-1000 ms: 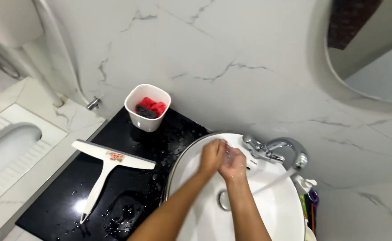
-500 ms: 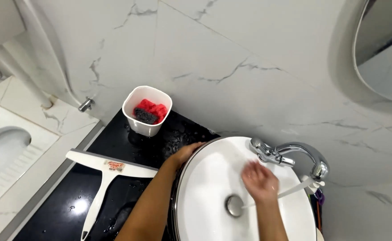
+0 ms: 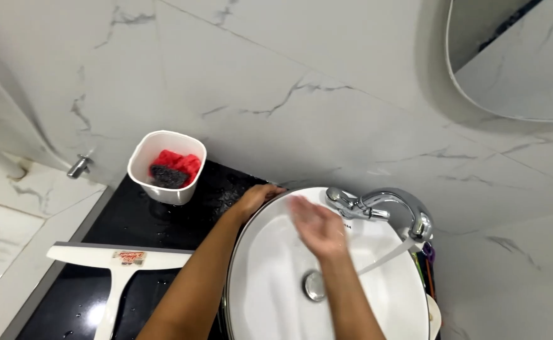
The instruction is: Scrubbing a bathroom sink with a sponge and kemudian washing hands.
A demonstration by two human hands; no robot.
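Basin (image 3: 270, 296), one, white and round, sits on the black counter (image 3: 144, 230) and fills the lower middle of the view; one metal drain (image 3: 314, 284) at its centre. Both hands work at it. Left hand (image 3: 254, 200) rests on the basin's upper-left rim where it meets the counter, fingers (image 3: 270, 190) curled lightly over the edge, holding nothing else. Right hand (image 3: 317, 226) hangs over the bowl, blurred, fingers (image 3: 302, 208) spread flat and open, nothing held; cannot tell if it touches the basin surface.

One chrome tap (image 3: 383, 208) stands at the basin's upper-right rim, with one stream of water (image 3: 387, 257) running slantwise from the spout into the bowl, just beside the right forearm.

On the counter, left of the basin: one white tub (image 3: 163, 189) near the wall, holding one red sponge (image 3: 179, 162) and one dark scrubber (image 3: 166, 176), touching each other. One white squeegee (image 3: 109, 261) lies flat in front of the tub, blade crosswise, handle pointing toward the bottom edge; well apart from the left hand. Water drops dot the counter.

White marble-look wall (image 3: 257, 82) behind everything. One mirror (image 3: 516, 56) at top right, partly cut off. One small metal valve (image 3: 78, 167) on the wall left of the tub. Some coloured items at the basin's right edge, too cut off to count.
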